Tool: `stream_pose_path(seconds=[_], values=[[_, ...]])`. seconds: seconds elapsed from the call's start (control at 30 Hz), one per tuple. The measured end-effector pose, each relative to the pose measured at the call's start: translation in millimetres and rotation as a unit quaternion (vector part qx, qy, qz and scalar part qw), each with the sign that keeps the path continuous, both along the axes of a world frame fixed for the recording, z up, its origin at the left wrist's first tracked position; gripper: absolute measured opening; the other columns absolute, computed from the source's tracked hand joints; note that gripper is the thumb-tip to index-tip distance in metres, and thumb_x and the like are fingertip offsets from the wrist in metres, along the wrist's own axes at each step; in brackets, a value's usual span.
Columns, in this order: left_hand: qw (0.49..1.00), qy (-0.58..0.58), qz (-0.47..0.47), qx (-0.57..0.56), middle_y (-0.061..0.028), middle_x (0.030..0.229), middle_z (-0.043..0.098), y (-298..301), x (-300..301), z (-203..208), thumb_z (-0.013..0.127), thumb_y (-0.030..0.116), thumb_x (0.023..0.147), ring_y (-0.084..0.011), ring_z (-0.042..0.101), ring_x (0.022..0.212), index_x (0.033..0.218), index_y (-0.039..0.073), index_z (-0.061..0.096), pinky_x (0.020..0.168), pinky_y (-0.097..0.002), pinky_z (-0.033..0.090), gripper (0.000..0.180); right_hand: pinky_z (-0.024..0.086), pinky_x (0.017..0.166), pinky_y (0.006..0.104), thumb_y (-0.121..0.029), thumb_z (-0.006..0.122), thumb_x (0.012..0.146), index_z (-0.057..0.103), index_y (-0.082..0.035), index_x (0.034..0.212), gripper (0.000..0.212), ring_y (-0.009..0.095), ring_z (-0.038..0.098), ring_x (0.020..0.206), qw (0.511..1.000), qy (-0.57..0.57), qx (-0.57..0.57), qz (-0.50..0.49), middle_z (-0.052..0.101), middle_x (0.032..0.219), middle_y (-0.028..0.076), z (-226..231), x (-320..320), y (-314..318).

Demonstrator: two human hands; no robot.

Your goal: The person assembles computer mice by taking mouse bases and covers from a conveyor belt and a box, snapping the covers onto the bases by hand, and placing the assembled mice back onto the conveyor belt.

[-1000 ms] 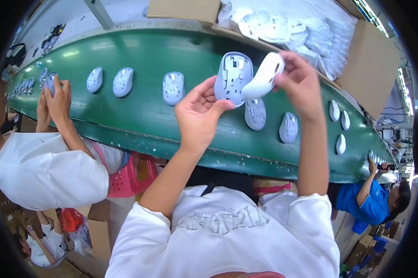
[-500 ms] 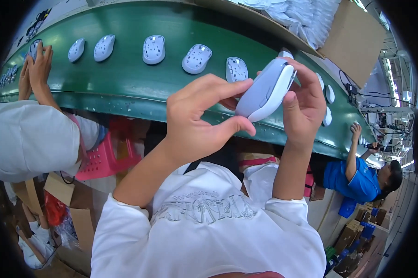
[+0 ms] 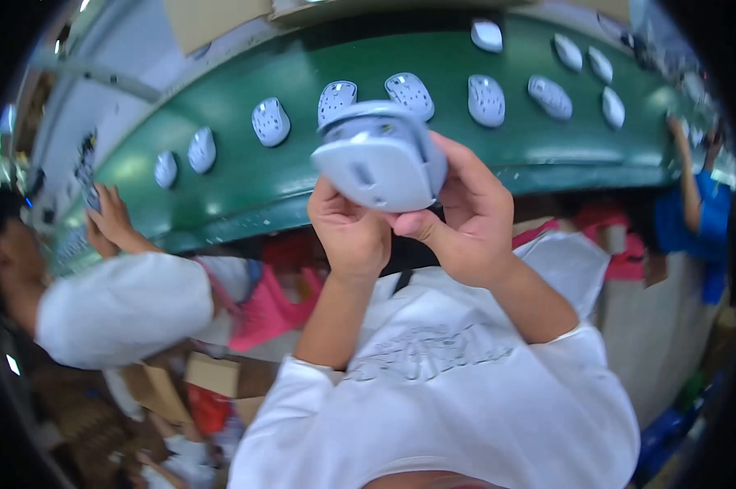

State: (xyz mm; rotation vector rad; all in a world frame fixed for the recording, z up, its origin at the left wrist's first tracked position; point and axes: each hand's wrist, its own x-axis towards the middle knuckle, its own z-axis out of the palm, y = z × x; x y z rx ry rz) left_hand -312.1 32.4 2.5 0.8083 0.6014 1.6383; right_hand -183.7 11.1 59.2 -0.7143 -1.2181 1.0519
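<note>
Both hands hold up a pale grey-white computer mouse (image 3: 376, 171) above the near edge of the green belt. One end of it faces me, and a dark gap shows between its upper and lower shells. My left hand (image 3: 350, 236) grips the mouse from below on the left, fingers curled under it. At the other side, my right hand (image 3: 474, 220) has its thumb on the near lower edge and its fingers along the right flank. Their fingertips are partly hidden behind the mouse. Just beyond, a speckled mouse shell (image 3: 338, 99) and another shell (image 3: 410, 94) lie on the belt.
The green conveyor belt (image 3: 303, 183) curves across in front, with several more mouse parts (image 3: 486, 101) spread along it. A co-worker in a white sleeve (image 3: 127, 310) works at the left, another in blue (image 3: 694, 216) at the far right. A pink basket (image 3: 270, 314) stands below the belt.
The view has swung, so belt and shells appear shifted. The mouse has turned from side-on to end-on, and my left hand has moved from its side to underneath.
</note>
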Motion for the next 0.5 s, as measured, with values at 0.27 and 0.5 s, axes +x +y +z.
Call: stream_pose_path(seconds=[0.27,0.5], values=[[0.999,-0.032,-0.015,0.026,-0.0107,0.112,0.064,-19,11,4,0.079,0.015,0.078,-0.0203,0.064,0.093,0.126,0.002,0.052,0.084,-0.0336,0.054,0.057,0.052,0.072,0.0275,-0.003,0.078,0.072,0.059,0.002,0.124,0.056,0.019,0.061,0.077,0.977,-0.084,0.169,-0.100,0.067,0.108,0.014,9,-2,-10],[0.997,0.021,0.033,0.062,-0.0103,0.109,0.065,-28,17,4,0.079,0.013,0.077,-0.0190,0.064,0.092,0.127,0.000,0.052,0.084,-0.0329,0.054,0.058,0.052,0.086,0.0290,-0.005,0.079,0.074,0.054,0.005,0.126,0.059,0.024,0.065,0.098,0.977,-0.128,0.138,-0.098,0.062,0.123,0.020,-1,6,-21]])
